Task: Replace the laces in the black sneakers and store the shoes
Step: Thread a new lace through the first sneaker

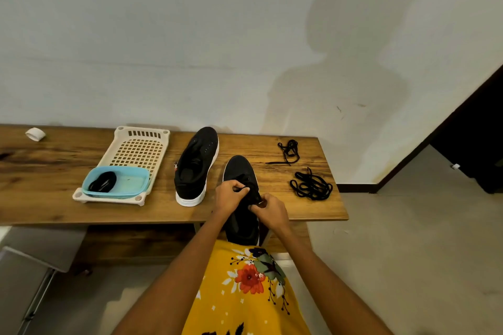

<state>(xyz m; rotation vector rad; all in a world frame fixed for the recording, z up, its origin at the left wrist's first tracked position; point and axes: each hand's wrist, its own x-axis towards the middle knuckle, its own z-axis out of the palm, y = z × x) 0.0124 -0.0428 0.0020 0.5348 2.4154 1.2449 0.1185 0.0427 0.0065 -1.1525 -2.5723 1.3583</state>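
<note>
Sneaker (242, 198) lies toe-away at the table (54, 185) edge, lengthwise between both hands; left hand (230, 194) and right hand (269, 209) each seem to pinch its lace (249, 188) over the eyelets.

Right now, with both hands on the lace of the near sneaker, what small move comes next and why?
Probably pull the lace snug through the eyelets: the left hand and right hand each pinch it over the near sneaker, which looks only partly laced. The other sneaker sits unlaced beside it.
</note>
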